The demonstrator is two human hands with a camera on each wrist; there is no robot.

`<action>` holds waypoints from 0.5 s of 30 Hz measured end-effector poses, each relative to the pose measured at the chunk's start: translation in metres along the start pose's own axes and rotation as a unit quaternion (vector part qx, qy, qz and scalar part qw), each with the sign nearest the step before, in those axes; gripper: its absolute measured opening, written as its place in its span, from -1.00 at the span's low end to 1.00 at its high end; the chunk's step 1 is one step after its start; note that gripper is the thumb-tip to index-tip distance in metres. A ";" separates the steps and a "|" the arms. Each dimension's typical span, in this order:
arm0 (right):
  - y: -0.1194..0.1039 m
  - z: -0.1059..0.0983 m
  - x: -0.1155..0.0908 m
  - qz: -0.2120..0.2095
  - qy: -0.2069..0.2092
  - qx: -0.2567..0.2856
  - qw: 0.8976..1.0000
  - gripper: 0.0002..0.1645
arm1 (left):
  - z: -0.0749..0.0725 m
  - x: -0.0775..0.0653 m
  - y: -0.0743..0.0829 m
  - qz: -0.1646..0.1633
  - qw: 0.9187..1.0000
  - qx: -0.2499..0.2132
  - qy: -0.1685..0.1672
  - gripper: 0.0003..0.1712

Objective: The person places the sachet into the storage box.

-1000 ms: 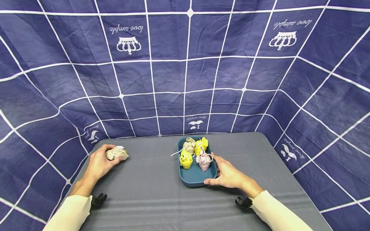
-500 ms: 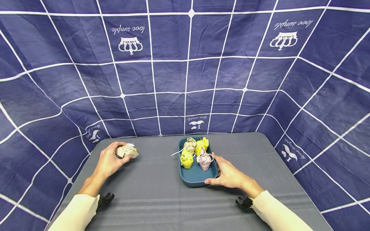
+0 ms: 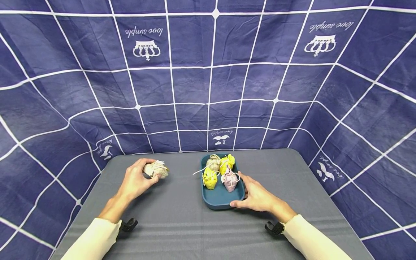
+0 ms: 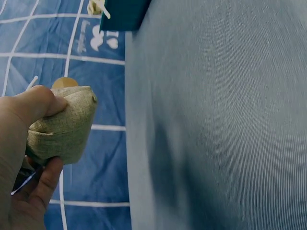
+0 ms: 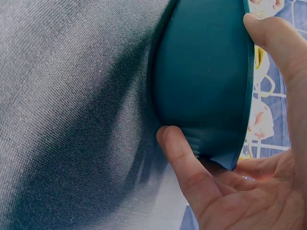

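Observation:
My left hand (image 3: 133,184) grips a beige cloth drawstring pouch (image 3: 159,170) between thumb and fingers, over the left part of the table. In the left wrist view the pouch (image 4: 67,127) has a string end and a tan round piece at its far side; its shadow falls on the cloth. My right hand (image 3: 258,198) holds the near right corner of a dark teal box (image 3: 221,198), thumb at the front and fingers along the side. The right wrist view shows the box wall (image 5: 206,72) with fingertips low against it.
Inside the box stand two yellow pouches (image 3: 210,180) (image 3: 226,164), a beige pouch (image 3: 213,164) and a pale pink pouch (image 3: 230,181). A white string hangs over its left rim. Grey cloth (image 3: 175,224) covers the table, and a blue checked curtain (image 3: 191,86) rises around it.
My left hand has moved to the right across the table with the beige pouch, nearer the box. The right hand and the box have stayed in place.

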State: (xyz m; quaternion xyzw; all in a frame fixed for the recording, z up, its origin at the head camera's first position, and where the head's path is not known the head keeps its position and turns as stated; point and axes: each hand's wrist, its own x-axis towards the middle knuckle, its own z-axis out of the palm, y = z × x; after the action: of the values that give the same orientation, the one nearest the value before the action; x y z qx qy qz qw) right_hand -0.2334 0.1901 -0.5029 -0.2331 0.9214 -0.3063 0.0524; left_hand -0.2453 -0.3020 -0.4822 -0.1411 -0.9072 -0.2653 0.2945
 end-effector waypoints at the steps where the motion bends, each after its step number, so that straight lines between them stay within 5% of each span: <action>1: 0.000 0.000 0.000 0.000 0.000 -0.001 1.000 0.63 | 0.001 0.000 0.003 0.004 1.000 0.000 0.000 -0.30; 15: -0.001 -0.001 -0.001 0.002 -0.004 0.015 1.000 0.62 | 0.016 0.005 0.045 0.027 0.999 -0.025 -0.011 -0.35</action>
State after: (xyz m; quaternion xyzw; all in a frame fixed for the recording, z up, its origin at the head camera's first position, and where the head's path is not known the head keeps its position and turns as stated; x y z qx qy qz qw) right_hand -0.2326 0.1904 -0.5018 -0.2313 0.9170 -0.3192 0.0606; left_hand -0.2375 -0.2560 -0.4722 -0.1756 -0.8991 -0.2788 0.2881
